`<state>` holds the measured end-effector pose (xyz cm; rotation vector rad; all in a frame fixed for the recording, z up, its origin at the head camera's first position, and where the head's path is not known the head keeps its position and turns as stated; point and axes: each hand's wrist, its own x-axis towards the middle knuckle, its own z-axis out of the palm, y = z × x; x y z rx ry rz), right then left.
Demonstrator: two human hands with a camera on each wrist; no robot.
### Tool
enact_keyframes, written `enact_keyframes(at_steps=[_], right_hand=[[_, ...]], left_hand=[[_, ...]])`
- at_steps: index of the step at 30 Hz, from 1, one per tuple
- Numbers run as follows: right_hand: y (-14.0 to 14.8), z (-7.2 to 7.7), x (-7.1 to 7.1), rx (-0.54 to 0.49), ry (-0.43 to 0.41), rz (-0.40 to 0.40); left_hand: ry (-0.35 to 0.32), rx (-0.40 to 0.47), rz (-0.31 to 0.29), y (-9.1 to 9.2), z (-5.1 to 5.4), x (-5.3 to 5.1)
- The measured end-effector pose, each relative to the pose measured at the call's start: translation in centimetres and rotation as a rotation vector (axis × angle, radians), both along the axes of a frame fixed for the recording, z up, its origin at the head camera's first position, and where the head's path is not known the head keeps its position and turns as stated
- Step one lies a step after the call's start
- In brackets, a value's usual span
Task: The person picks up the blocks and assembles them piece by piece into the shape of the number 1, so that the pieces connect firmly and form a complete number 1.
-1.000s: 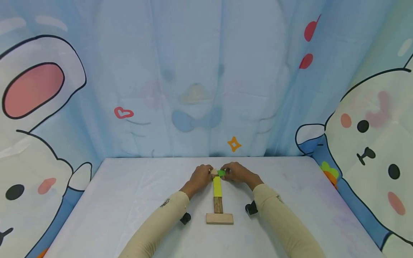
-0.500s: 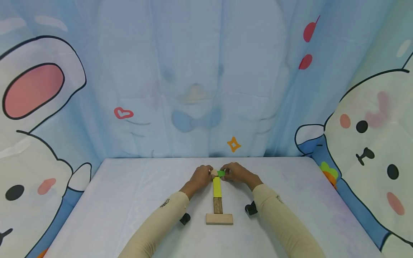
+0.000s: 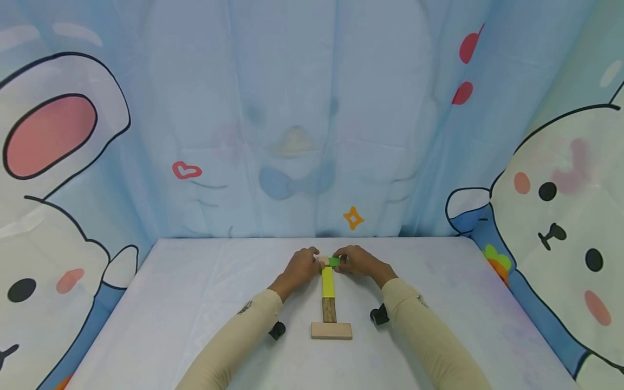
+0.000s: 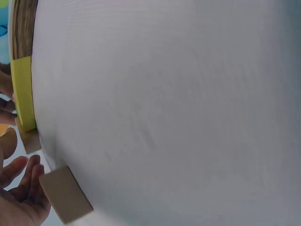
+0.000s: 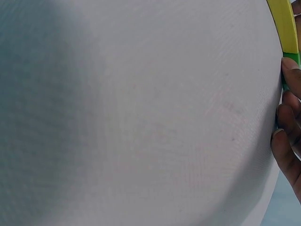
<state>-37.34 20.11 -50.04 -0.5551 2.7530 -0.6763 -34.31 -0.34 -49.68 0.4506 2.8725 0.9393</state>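
A row of blocks runs away from me on the white table: a plain wooden block (image 3: 331, 331) lying crosswise, a dark-grained block (image 3: 329, 310), a yellow block (image 3: 328, 282). At its far end a small light wooden block (image 3: 324, 261) and a green block (image 3: 334, 261) sit side by side. My right hand (image 3: 358, 260) pinches the green block from the right. My left hand (image 3: 301, 266) is beside the light block, thumb and fingers spread apart. In the left wrist view another tan block (image 4: 66, 195) is beside my left fingers; whether they touch it, I cannot tell.
The white-covered table (image 3: 205, 303) ends at a blue cartoon-print curtain (image 3: 287, 108) just beyond my hands. A black wrist camera (image 3: 379, 315) hangs under the right sleeve, and a second black camera (image 3: 277, 330) under the left.
My left hand has shifted slightly left and its fingers have loosened from the small light wooden block. My right hand and the row of blocks look unchanged.
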Motion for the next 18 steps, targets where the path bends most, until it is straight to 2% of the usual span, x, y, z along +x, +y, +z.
enact_keyframes(at_steps=[3, 8, 18], right_hand=[[0.0, -0.1, -0.1, 0.004, -0.005, -0.011], [-0.1, 0.0, -0.2, 0.015, -0.007, -0.021], [-0.1, -0.3, -0.3, 0.018, -0.010, -0.022]], left_hand=[[-0.001, 0.011, 0.008, -0.7, 0.1, 0.0], [0.012, -0.021, 0.017, -2.0, 0.2, 0.2], [-0.003, -0.074, 0.018, -4.5, 0.4, 1.5]])
